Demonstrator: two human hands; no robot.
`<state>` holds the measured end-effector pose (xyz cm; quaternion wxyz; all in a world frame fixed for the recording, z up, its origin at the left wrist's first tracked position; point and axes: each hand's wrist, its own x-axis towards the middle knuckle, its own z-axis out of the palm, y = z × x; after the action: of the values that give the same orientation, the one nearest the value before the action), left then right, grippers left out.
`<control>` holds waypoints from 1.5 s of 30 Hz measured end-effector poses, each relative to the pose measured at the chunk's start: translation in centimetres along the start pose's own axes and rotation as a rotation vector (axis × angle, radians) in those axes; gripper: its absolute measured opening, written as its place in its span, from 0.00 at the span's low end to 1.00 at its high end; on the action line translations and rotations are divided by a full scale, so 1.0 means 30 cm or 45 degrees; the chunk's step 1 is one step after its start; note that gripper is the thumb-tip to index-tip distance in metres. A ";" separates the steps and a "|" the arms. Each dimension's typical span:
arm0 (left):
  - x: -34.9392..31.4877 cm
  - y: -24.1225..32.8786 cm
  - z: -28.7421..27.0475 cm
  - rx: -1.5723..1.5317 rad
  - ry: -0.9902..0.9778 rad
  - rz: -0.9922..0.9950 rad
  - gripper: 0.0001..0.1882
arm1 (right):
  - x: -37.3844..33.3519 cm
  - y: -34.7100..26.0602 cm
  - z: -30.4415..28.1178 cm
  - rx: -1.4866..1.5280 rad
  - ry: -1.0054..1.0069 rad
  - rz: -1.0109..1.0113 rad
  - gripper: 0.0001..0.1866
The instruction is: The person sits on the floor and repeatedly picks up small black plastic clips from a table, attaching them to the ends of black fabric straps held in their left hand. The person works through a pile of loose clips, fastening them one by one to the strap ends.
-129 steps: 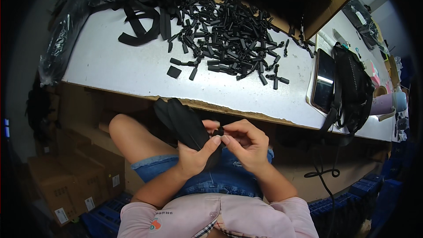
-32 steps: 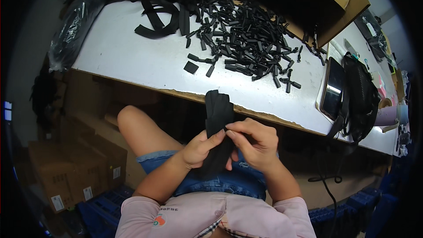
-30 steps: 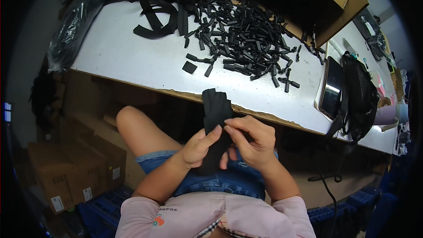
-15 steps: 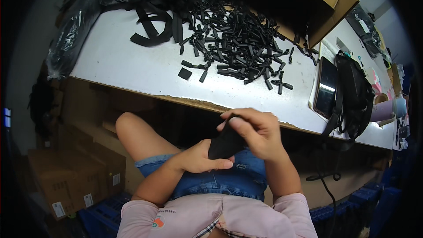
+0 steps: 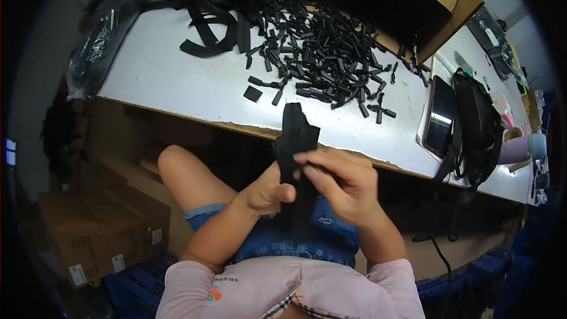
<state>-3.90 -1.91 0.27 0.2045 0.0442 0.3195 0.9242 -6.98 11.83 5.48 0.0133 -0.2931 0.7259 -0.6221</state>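
Above my lap, my left hand (image 5: 270, 194) grips a bundle of flat black fabric strips (image 5: 293, 134). Their uneven upper ends stand up past the table's front edge, and the lower part hangs dark against the denim shorts. My right hand (image 5: 345, 186) is at the right side of the bundle, thumb and forefinger close together in a pinch. Its fingertips are a little blurred, and whatever lies between them is too small to make out. Beyond the hands, a heap of small black zipper pulls (image 5: 322, 53) spreads over the white table (image 5: 171, 85).
An open cardboard box (image 5: 440, 29) stands behind the heap. Black straps (image 5: 204, 50) and clear plastic wrapping (image 5: 97, 53) lie at the left. To the right are a phone (image 5: 438, 115), a black bag (image 5: 477, 127) and a purple cup (image 5: 514, 150). Cartons (image 5: 100, 230) sit on the lower left.
The black strips have swung from lying folded between my hands to pointing up and away. My right hand has shifted slightly down along them, and my left hand has turned thumb-up.
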 end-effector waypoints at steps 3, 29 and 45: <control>0.001 0.022 0.000 0.049 0.148 -0.134 0.20 | 0.000 0.039 0.011 -0.375 0.108 -0.144 0.12; -0.116 -0.061 -0.073 0.252 0.107 -0.349 0.14 | -0.259 0.155 -0.016 0.118 -0.252 0.394 0.17; -0.069 -0.048 -0.062 0.304 0.294 -0.062 0.12 | 0.032 0.116 -0.084 -1.458 0.103 -0.164 0.23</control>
<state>-1.91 -2.78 -1.97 0.1820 -0.0460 0.4494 0.8734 -10.18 13.85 3.22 -0.2130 -0.2731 0.9276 -0.1401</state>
